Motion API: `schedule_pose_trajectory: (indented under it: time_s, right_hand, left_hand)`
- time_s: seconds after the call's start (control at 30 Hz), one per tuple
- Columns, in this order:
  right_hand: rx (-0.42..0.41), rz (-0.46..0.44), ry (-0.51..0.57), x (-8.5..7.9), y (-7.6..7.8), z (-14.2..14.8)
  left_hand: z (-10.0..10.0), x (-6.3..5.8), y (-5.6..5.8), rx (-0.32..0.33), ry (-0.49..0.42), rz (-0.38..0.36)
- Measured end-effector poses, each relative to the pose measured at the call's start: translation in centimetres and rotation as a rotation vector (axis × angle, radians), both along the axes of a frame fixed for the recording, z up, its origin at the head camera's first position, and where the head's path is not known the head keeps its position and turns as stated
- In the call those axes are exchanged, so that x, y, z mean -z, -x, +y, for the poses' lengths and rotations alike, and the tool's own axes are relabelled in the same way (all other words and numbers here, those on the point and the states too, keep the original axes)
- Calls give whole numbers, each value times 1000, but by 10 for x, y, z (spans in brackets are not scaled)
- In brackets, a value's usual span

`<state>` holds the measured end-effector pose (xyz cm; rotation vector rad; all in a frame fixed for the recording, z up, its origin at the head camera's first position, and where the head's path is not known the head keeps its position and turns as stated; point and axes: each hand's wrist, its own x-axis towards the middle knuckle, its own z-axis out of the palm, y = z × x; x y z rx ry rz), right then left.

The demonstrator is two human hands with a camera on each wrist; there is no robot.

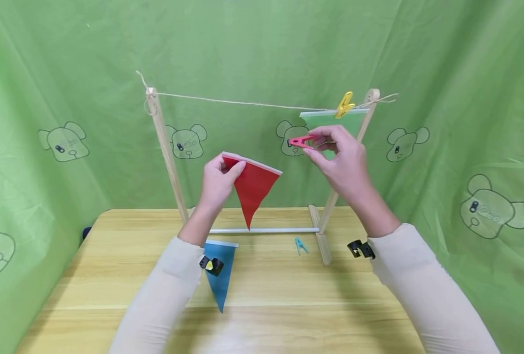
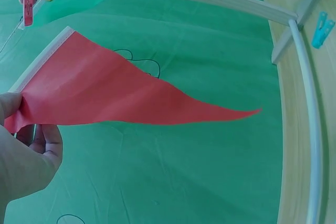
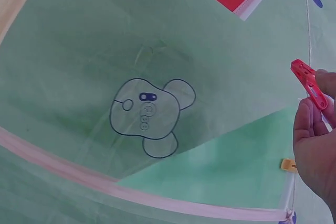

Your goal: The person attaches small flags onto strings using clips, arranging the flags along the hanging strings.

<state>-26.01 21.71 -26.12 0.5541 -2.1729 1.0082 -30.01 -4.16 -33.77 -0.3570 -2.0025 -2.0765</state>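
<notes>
My left hand (image 1: 217,182) pinches a red triangular pennant (image 1: 255,184) by the left end of its white top band, thumb in front. The pennant's tip hangs down in the head view. My right hand (image 1: 343,157) holds a red clothespin (image 1: 301,141) between thumb and fingers, its nose pointing left toward the pennant. Behind that hand, a green pennant (image 1: 323,118) hangs from the string (image 1: 244,103) under a yellow clothespin (image 1: 344,105). In the right wrist view the red clothespin (image 3: 310,83) shows beside the string, above the green pennant (image 3: 226,166).
The string runs between two wooden posts (image 1: 166,152) joined low down by a white rod (image 1: 266,230). A blue pennant (image 1: 221,275) lies on the wooden table (image 1: 297,305), partly behind the left sleeve. A light-blue clothespin (image 1: 301,245) lies near the right post's foot.
</notes>
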Motion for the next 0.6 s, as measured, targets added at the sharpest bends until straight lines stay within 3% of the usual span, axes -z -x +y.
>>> schedule_pose_trajectory:
  time_s: [0.6]
  right_hand:
    - [2,58,-14,-36,4,-1]
  left_hand:
    - [14,-20,9,-4,-119,11]
